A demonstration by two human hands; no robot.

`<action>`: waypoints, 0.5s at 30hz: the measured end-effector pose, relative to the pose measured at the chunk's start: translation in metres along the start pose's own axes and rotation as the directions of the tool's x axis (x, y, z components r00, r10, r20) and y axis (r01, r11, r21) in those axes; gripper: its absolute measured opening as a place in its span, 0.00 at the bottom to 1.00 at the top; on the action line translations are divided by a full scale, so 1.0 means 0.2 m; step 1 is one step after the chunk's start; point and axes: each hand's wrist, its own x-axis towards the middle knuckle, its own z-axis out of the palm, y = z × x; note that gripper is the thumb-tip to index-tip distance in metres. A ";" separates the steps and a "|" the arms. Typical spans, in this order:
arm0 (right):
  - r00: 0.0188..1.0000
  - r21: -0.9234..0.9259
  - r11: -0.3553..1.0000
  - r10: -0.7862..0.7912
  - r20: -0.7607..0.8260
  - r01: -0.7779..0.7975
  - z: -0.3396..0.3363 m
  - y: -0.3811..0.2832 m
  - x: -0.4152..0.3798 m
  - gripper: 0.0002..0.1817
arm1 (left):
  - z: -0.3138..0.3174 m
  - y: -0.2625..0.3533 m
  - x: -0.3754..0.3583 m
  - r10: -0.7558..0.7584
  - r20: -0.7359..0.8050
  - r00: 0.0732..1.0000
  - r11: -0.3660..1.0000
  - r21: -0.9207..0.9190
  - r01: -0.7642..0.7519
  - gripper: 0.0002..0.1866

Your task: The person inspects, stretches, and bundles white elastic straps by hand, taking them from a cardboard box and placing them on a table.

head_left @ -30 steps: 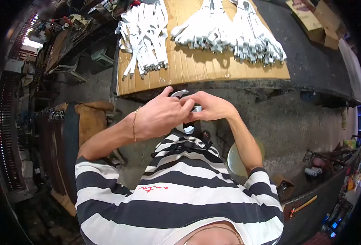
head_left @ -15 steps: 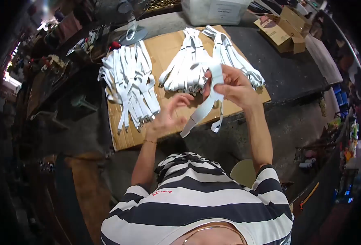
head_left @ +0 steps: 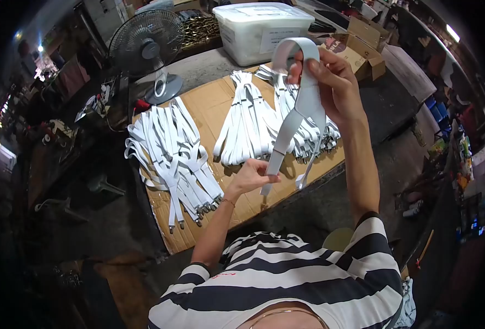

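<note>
My right hand [head_left: 335, 82] is raised above the table, its fingers closed on a pair of white suspenders [head_left: 308, 101] near the top, where the wide strap loops over. The straps hang down from it. My left hand [head_left: 252, 175] pinches one strap lower down, just below a small slider; the end of that strap dangles beneath my fingers. Another thinner strap hangs free to the right. Behind the held pair lie a fanned bundle of white suspenders [head_left: 246, 129] and a second bundle, partly hidden. A further pile of suspenders [head_left: 163, 148] with metal clips lies at left.
A flat cardboard sheet [head_left: 209, 101] under the bundles covers part of the dark table. Behind it stand a desk fan [head_left: 150, 50], a lidded white plastic tub [head_left: 242, 38] and an open cardboard box [head_left: 371, 55]. A stool top [head_left: 338, 239] shows near my right side.
My right hand has risen, lifting the suspenders higher. My left hand, open and apart before, has closed on the lower strap. The head view has tilted up, showing more of the fan and tub.
</note>
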 end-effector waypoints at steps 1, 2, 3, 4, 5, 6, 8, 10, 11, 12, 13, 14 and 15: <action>1.000 -0.006 1.000 -0.002 -0.009 0.002 0.00 0.01 0.02 0.13 | 0.00 0.00 0.00 -0.046 0.068 0.997 0.996 0.080 0.041 0.10; 1.000 -0.025 1.000 -0.008 -0.022 0.007 -0.01 0.01 0.05 0.13 | -0.01 -0.03 0.02 -0.008 0.139 0.990 0.999 0.039 0.003 0.11; 0.999 -0.045 0.999 -0.014 -0.035 0.013 -0.02 0.01 0.08 0.13 | -0.01 -0.04 0.02 -0.008 0.151 0.989 0.999 0.039 0.002 0.11; 0.998 -0.037 0.998 -0.056 -0.036 0.055 -0.03 0.02 0.11 0.14 | -0.01 -0.05 0.03 0.088 0.184 0.979 0.989 0.105 -0.109 0.11; 0.997 -0.041 0.998 -0.059 -0.041 0.057 -0.03 0.01 0.14 0.14 | -0.01 -0.05 0.04 0.181 0.221 0.958 0.961 0.165 -0.219 0.12; 0.990 -0.049 0.996 -0.084 -0.114 0.079 -0.02 0.01 0.17 0.14 | 0.00 -0.04 0.05 0.168 0.222 0.960 0.963 0.171 -0.208 0.13; 0.978 -0.067 0.993 -0.105 -0.180 0.095 0.00 -0.03 0.23 0.12 | 0.03 -0.02 0.08 0.254 0.196 0.947 0.937 0.194 -0.291 0.14; 0.956 -0.067 0.996 -0.071 -0.285 0.054 0.08 -0.10 0.30 0.10 | 0.06 0.01 0.13 0.323 0.155 0.934 0.906 0.233 -0.352 0.15; 0.922 -0.061 0.998 -0.033 -0.385 0.010 0.09 -0.11 0.32 0.09 | 0.07 0.03 0.16 0.322 0.156 0.934 0.907 0.233 -0.352 0.15; 0.938 -0.081 0.996 -0.067 -0.340 0.042 0.05 -0.09 0.35 0.12 | 0.09 0.05 0.20 0.312 0.101 0.945 0.925 0.195 -0.326 0.15; 0.939 -0.079 0.996 -0.065 -0.338 0.041 0.03 -0.09 0.37 0.12 | 0.11 0.07 0.24 0.298 0.044 0.953 0.941 0.155 -0.301 0.16; 0.956 -0.033 0.998 -0.062 -0.285 0.054 0.01 -0.08 0.40 0.12 | 0.13 0.08 0.27 0.338 0.050 0.940 0.932 0.122 -0.342 0.13; 0.971 0.014 0.998 -0.060 -0.230 0.065 -0.01 -0.08 0.42 0.11 | 0.15 0.10 0.30 0.338 0.042 0.940 0.932 0.124 -0.340 0.13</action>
